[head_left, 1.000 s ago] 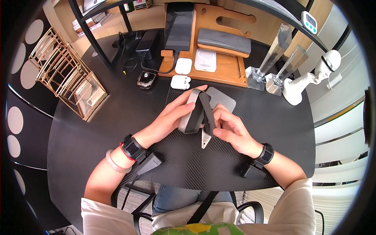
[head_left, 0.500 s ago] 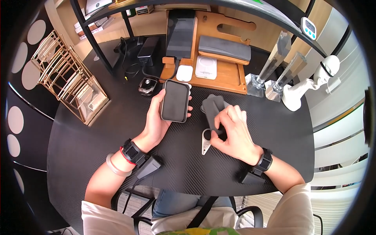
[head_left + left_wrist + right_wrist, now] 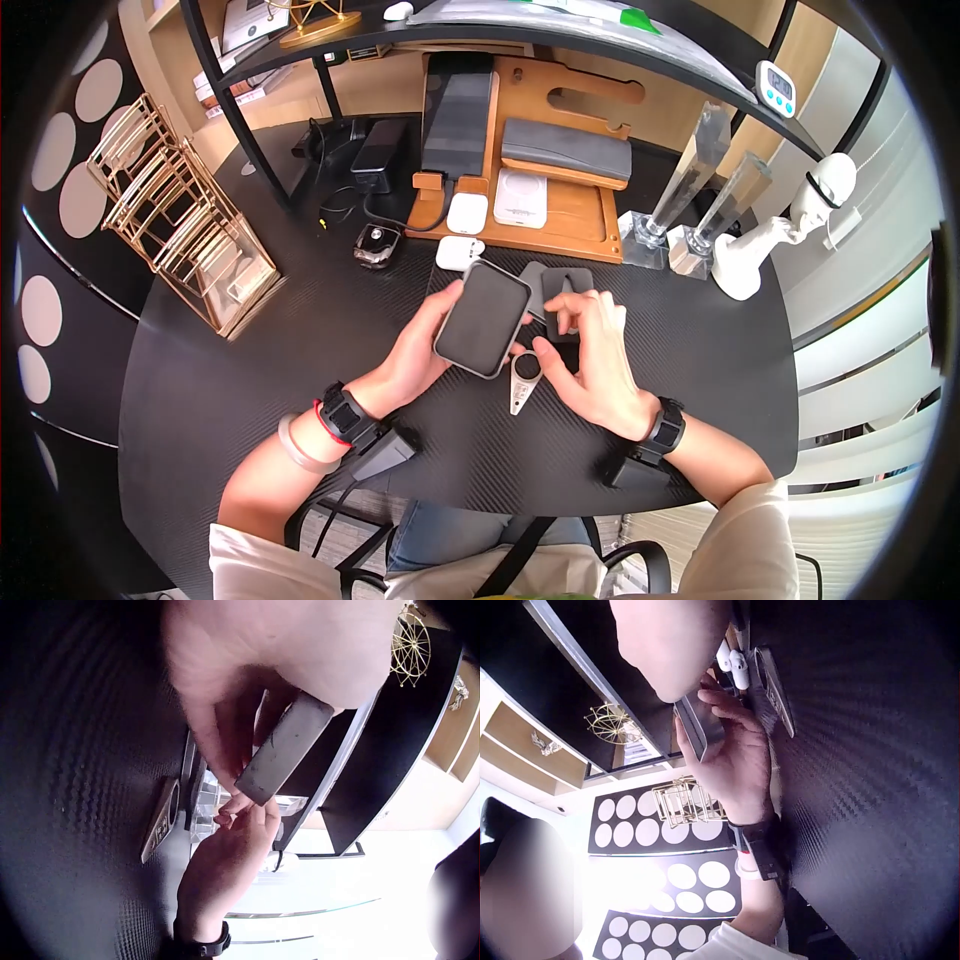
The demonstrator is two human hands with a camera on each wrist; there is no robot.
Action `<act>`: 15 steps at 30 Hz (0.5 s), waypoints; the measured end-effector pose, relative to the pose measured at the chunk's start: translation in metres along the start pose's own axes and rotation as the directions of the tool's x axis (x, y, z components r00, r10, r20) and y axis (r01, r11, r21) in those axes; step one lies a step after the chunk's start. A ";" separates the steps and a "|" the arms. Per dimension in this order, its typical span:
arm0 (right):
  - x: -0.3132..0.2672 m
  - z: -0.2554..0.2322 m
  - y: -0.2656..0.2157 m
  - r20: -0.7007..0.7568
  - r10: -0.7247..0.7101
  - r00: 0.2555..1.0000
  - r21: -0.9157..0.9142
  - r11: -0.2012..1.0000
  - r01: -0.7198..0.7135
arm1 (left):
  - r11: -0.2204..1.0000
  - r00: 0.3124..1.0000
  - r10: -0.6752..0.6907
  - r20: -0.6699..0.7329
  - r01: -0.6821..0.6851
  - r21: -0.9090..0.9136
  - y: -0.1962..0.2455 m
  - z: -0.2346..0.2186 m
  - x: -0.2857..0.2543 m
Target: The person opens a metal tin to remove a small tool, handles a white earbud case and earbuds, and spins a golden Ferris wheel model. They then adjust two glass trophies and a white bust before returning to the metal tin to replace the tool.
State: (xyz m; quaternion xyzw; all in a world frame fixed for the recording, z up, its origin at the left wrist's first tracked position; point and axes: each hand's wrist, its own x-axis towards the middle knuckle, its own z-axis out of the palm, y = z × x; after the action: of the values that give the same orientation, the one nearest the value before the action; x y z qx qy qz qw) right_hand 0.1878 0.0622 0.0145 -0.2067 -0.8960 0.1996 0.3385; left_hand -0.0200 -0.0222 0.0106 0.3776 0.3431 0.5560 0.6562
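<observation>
In the head view the left hand (image 3: 408, 358) holds a rectangular case (image 3: 484, 318) with a grey rim and dark face, tilted above the table. Thumb and fingers grip the case (image 3: 703, 729) at its edges in the right wrist view. The right hand (image 3: 604, 372) is beside it, thumb and index apart, fingers partly over a dark flat piece (image 3: 574, 284); contact cannot be told. A grey slab (image 3: 533, 284) lies left of that piece. Between the hands lies a silver tapered item (image 3: 518, 393) with a round dark part. The left wrist view shows the case's grey side (image 3: 289, 746).
Behind the hands are a white earbud case (image 3: 457, 253), a watch (image 3: 377, 245) and a wooden stand (image 3: 595, 232). Crystal trophies (image 3: 700, 150) and a white figure (image 3: 738, 262) stand right; a gold wire rack (image 3: 190, 225) stands left. A black shelf (image 3: 340, 38) spans above.
The case came apart from the dark piece and is now held alone by the left hand, lower and further right than half a second ago. The right hand has let go of the dark piece.
</observation>
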 end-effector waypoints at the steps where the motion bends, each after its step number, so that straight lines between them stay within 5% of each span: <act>1: -0.001 0.001 0.001 -0.001 0.005 1.000 -0.001 1.000 -0.005 | 1.000 1.000 -0.004 0.003 0.004 -0.001 -0.001 0.002 0.000; 3: -0.001 0.002 0.002 -0.016 0.029 0.999 0.136 0.990 -0.027 | 0.998 0.997 -0.056 0.046 0.056 0.008 -0.002 0.007 -0.001; 9: 0.001 0.000 0.000 -0.125 -0.141 0.982 -0.005 0.990 0.142 | 0.994 0.992 -0.102 0.070 0.104 -0.019 -0.002 0.010 -0.002; 11: -0.002 0.002 0.000 -0.135 -0.074 0.988 0.051 0.995 0.081 | 0.994 0.994 -0.102 0.047 0.103 -0.022 -0.004 0.010 -0.002; 15: -0.003 -0.003 0.005 0.002 -0.073 0.997 -0.034 0.997 0.073 | 0.988 0.973 0.134 -0.189 -0.116 0.100 0.001 0.002 0.003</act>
State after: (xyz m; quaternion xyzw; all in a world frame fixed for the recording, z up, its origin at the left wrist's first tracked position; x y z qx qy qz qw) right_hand 0.1930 0.0652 0.0123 -0.1795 -0.9064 0.1716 0.3418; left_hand -0.0185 -0.0192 0.0121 0.3705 0.4057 0.6149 0.5657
